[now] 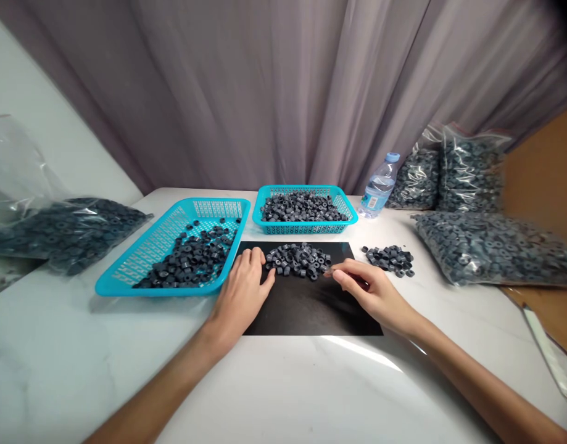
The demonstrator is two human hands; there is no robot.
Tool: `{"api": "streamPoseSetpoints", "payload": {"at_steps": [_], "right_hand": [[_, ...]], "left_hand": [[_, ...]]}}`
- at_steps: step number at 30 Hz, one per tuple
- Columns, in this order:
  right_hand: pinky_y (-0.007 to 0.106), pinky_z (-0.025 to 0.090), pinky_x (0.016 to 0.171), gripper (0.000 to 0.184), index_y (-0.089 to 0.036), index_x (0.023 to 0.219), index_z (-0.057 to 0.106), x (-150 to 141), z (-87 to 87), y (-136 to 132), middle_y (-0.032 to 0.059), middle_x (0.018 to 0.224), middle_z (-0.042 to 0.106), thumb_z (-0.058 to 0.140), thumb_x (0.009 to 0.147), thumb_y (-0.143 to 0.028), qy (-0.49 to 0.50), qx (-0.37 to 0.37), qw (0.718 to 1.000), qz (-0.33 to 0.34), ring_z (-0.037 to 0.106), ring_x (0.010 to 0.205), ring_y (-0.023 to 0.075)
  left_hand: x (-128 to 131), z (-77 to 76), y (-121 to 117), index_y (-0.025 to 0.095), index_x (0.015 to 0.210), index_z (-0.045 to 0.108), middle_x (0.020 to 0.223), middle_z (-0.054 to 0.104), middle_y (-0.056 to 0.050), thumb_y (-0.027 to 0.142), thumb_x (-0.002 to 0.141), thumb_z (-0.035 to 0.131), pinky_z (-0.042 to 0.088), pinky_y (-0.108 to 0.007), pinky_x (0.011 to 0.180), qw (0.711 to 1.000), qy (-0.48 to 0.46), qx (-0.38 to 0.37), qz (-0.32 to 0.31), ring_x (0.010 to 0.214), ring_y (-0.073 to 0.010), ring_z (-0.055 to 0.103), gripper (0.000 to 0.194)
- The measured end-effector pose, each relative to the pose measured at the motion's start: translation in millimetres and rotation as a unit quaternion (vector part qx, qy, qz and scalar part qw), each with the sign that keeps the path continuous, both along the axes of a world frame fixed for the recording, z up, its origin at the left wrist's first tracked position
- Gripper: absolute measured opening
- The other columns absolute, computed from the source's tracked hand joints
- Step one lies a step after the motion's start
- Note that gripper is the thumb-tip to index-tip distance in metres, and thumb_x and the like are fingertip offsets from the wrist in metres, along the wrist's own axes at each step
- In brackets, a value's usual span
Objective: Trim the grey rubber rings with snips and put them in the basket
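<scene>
A heap of small dark grey ring-shaped parts (298,259) lies at the far end of a black mat (311,305) on the white table. My left hand (242,296) rests flat on the mat's left edge, fingers stretched toward the heap, nothing in it. My right hand (367,291) lies on the mat's right side with its fingers pinched together at the heap's right edge; what the pinch holds is too small to make out. A smaller heap of the same parts (390,259) sits just right of the mat.
Two turquoise baskets of parts: a big one (144,262) at left, a smaller one (306,229) behind the mat. A water bottle (379,186) stands back right. Clear bags of parts lie at right (491,246) and left (65,231). A grey curtain hangs behind.
</scene>
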State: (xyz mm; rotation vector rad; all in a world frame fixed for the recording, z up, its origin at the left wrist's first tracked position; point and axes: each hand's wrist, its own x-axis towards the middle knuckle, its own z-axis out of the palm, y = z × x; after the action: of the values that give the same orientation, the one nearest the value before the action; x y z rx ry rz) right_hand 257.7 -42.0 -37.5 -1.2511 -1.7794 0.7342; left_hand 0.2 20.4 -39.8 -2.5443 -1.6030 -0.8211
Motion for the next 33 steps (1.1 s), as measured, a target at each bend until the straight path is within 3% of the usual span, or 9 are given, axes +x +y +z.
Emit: {"api": "streamPoseSetpoints", "payload": {"at_steps": [4, 10, 19, 25, 33], "right_hand": [[0.029, 0.046, 0.067, 0.035, -0.02, 0.101, 0.075, -0.2, -1.0, 0.0, 0.0057, 0.093, 0.073, 0.051, 0.103, -0.045, 0.002, -0.006, 1.0, 0.007, 0.062, 0.079, 0.0188], [0.029, 0.045, 0.067, 0.033, -0.021, 0.101, 0.074, -0.8, -1.8, 1.2, 0.0045, 0.093, 0.072, 0.051, 0.103, -0.044, 0.007, -0.016, 1.0, 0.012, 0.062, 0.079, 0.0183], [0.03, 0.045, 0.067, 0.032, -0.02, 0.1, 0.073, -0.8, -4.2, 2.0, 0.0045, 0.092, 0.071, 0.052, 0.103, -0.044, 0.011, -0.016, 1.0, 0.022, 0.06, 0.079, 0.0183], [0.03, 0.045, 0.068, 0.032, -0.02, 0.1, 0.073, 0.1, -5.2, 1.6, 0.0046, 0.093, 0.071, 0.052, 0.103, -0.045, 0.003, -0.017, 1.0, 0.023, 0.061, 0.08, 0.0187], [0.03, 0.046, 0.068, 0.031, -0.021, 0.1, 0.073, 0.9, -5.4, 2.3, 0.005, 0.094, 0.072, 0.052, 0.103, -0.044, -0.006, -0.015, 1.0, 0.021, 0.063, 0.081, 0.0193]], "left_hand": [[2.1, -1.4, 0.4, 0.023, 0.094, 0.046, 0.093, 0.062, -0.007, 0.018, 0.089, 0.059, 0.05, -0.041, 0.081, 1.0, 0.017, 0.0, 0.022, 0.092, -0.031, 0.065, 0.014], [3.8, -4.0, 0.8, 0.023, 0.101, 0.041, 0.094, 0.065, -0.006, 0.012, 0.09, 0.059, 0.053, -0.035, 0.073, 0.999, 0.017, -0.008, 0.03, 0.089, -0.0266, 0.07, 0.024], [3.9, -6.0, -0.8, 0.02, 0.106, 0.044, 0.092, 0.065, -0.007, 0.019, 0.089, 0.059, 0.055, -0.038, 0.071, 0.998, 0.042, -0.02, 0.044, 0.084, -0.0285, 0.071, 0.023], [3.4, -7.5, -0.6, 0.018, 0.094, 0.049, 0.089, 0.063, -0.011, 0.023, 0.094, 0.05, 0.054, -0.043, 0.079, 0.996, 0.073, -0.024, 0.046, 0.088, -0.032, 0.068, 0.005], [3.9, 1.8, -9.2, 0.021, 0.09, 0.049, 0.088, 0.061, -0.008, 0.017, 0.098, 0.045, 0.051, -0.038, 0.072, 0.996, 0.08, -0.032, 0.026, 0.079, -0.0273, 0.067, 0.009]]}}
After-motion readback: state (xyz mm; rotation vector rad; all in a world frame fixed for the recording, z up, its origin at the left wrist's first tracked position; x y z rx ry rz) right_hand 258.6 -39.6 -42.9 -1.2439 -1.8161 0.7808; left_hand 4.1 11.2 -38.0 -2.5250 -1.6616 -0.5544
